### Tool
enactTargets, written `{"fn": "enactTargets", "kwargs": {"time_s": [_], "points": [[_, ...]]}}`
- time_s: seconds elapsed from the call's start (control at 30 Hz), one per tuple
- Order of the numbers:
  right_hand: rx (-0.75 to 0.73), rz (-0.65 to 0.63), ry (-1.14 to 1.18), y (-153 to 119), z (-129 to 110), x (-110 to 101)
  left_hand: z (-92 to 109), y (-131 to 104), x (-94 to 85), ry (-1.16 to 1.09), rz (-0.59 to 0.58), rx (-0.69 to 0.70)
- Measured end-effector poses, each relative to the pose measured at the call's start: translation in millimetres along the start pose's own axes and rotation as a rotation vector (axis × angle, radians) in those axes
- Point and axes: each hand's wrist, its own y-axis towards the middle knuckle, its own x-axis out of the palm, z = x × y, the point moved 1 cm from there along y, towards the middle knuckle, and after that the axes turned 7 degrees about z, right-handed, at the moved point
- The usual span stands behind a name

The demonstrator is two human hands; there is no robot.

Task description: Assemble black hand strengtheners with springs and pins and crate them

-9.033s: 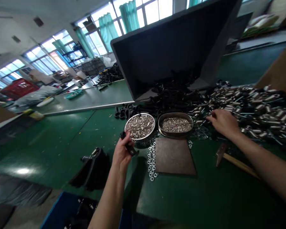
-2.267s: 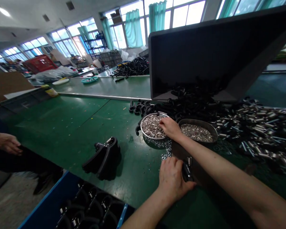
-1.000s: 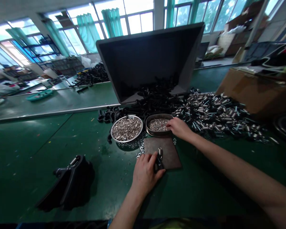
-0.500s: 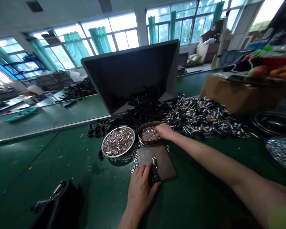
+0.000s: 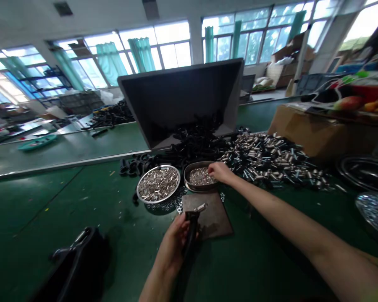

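Note:
My left hand (image 5: 173, 241) is closed around a black plastic handle-like part (image 5: 192, 228). A silvery ribbed metal piece (image 5: 200, 207) sticks out from its top end, over the brown metal plate (image 5: 219, 216). My right hand (image 5: 221, 172) reaches to the right rim of an oval tin (image 5: 185, 176) filled with tiny shiny metal parts (image 5: 200, 176). Its fingers are pinched together at those parts; whatever they hold is too small to make out. Left of the tin stands a round dish (image 5: 138, 191) heaped with small metal pins (image 5: 159, 184).
Behind the dishes, a large grey bin (image 5: 182, 102) lies tipped with black parts (image 5: 195, 144) spilling out. Metal-ended parts (image 5: 271, 157) are piled to the right, near a cardboard box (image 5: 305, 130). Loose nuts (image 5: 166, 205) lie by the plate. A black object (image 5: 82, 260) stands front left.
My left hand has turned and lifted the black part, so its metal end now tilts right. My right hand stays at the oval tin. The view has shifted slightly.

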Motion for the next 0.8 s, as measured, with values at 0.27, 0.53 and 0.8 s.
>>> {"fn": "enactTargets", "kwargs": {"time_s": [0.27,0.53,0.8], "points": [[0.05,0.211,0.269,-3.3,0.4,-3.7,5.9,-7.3,4.9,-0.427,-0.139,-0.158],[-0.026,0.164,0.812,-84.6,-52.1,-5.2,3.7,-8.2,3.2,-0.469,-0.216,-0.168],[-0.206,0.205,0.77,-117.5,-75.9,-2.3,-0.6,-9.5,11.5,-0.435,-0.239,-0.152]]}}
